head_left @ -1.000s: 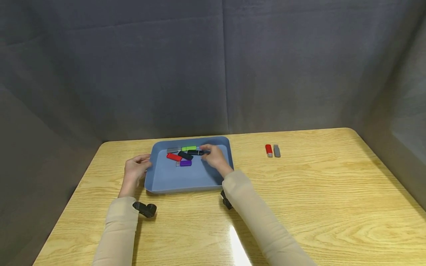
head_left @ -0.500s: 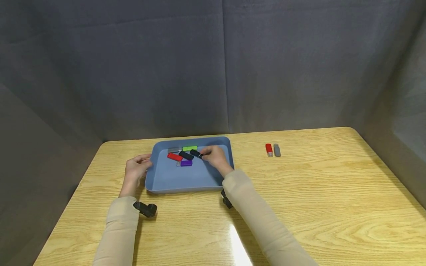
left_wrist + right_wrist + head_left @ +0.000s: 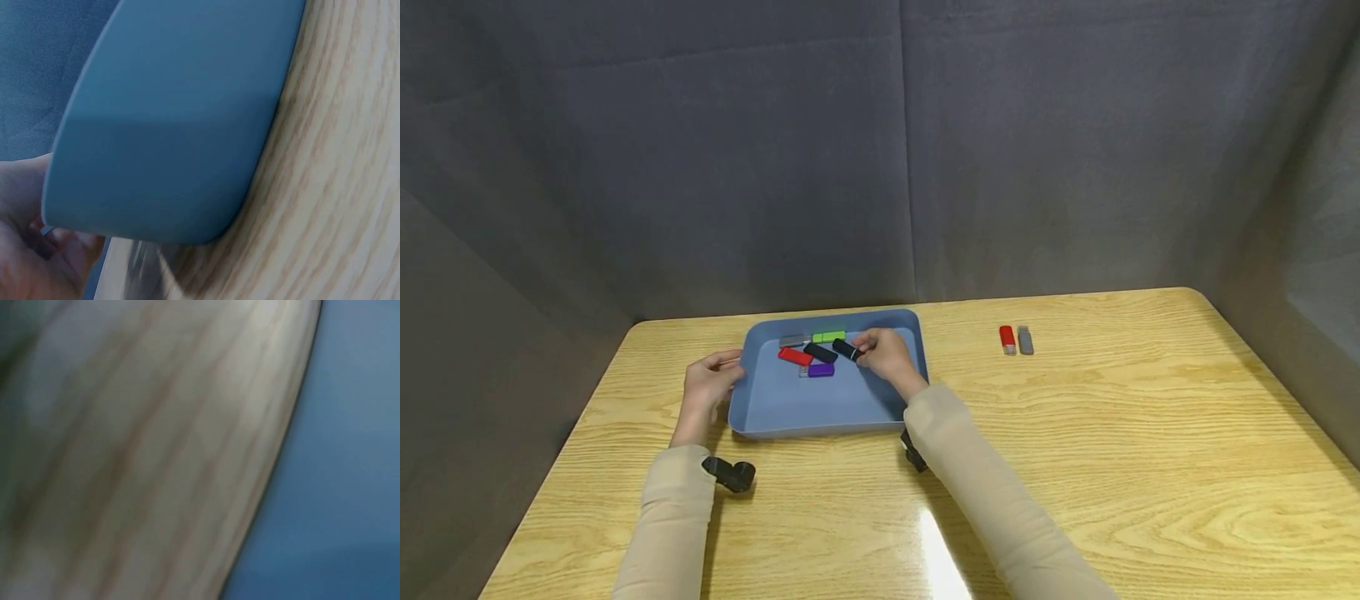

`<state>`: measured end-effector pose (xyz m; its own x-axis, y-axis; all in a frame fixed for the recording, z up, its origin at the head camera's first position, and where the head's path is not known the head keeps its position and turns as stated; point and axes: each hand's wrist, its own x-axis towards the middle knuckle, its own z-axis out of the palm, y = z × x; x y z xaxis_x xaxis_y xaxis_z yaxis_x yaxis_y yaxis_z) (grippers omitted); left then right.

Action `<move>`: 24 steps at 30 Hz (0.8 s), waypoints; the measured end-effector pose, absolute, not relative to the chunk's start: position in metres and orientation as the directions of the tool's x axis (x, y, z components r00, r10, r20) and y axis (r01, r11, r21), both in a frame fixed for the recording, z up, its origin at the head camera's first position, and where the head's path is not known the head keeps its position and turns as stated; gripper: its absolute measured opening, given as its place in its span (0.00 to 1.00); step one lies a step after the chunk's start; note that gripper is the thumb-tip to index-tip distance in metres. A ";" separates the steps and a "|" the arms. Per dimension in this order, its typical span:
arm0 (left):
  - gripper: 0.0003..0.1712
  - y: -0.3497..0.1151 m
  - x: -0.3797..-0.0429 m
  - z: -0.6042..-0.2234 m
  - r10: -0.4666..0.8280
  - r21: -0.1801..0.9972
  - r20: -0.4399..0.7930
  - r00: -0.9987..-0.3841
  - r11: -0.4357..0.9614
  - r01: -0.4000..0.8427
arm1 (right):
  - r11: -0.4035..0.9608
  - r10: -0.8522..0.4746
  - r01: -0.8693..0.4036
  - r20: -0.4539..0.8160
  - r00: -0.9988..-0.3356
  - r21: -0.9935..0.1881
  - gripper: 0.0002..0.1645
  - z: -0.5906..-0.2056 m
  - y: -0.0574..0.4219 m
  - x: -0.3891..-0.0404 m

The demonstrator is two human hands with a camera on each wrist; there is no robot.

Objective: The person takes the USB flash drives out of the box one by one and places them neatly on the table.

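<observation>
My left hand holds the left edge of a shallow blue tray. In the left wrist view, part of that hand shows beside the tray's wall, with the thumb tip hidden behind the rim. Over the tray's right part, my right hand pinches one end of a black USB stick that has a light band. Left of it lie a black USB stick, a red one, a purple one, a green one and a grey one.
Right of the tray, a red USB stick and a grey one lie side by side on the wooden table. Dark curtains hang behind and at both sides. The right wrist view holds only tray wall and blurred table.
The banded black USB stick has turned from nearly level to slanting and shifted slightly right, away from the green one. My right fingers have closed in on its end. The left hand stays put.
</observation>
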<state>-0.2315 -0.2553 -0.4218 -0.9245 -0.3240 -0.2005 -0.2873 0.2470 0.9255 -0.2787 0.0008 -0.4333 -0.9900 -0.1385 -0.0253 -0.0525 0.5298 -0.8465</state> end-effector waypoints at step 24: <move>0.26 -0.255 -0.233 -0.424 -0.339 0.921 -0.208 -0.918 0.247 -0.300 | 0.503 -0.156 0.015 -0.108 -0.982 -0.864 0.17 -0.431 0.007 -0.278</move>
